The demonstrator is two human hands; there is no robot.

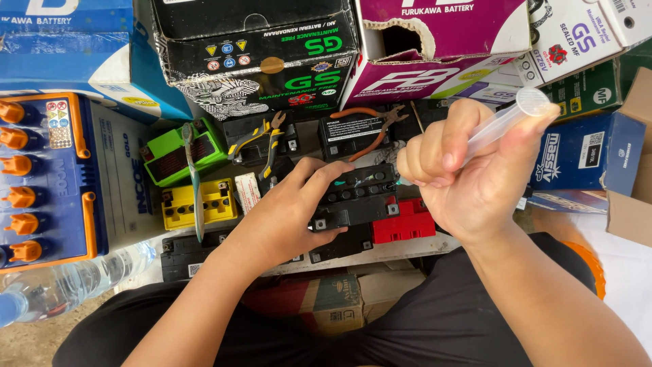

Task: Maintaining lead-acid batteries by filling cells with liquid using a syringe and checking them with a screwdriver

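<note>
My left hand [288, 214] grips a small black battery [356, 197] by its near side, holding it tilted with its row of round cell holes facing up. My right hand [468, 170] is closed around a clear plastic syringe [513, 112], thumb on the plunger end, its barrel running down toward the battery's far right corner. The syringe tip is hidden behind my fingers.
Around the battery lie a red battery [404, 223], a yellow one [200, 202], a green one [180, 153], two pairs of pliers [268, 139] [370, 129] and a long flat tool [193, 183]. Cardboard battery boxes [261, 58] stack behind. A large blue battery with orange caps [44, 180] and a water bottle [75, 282] sit left.
</note>
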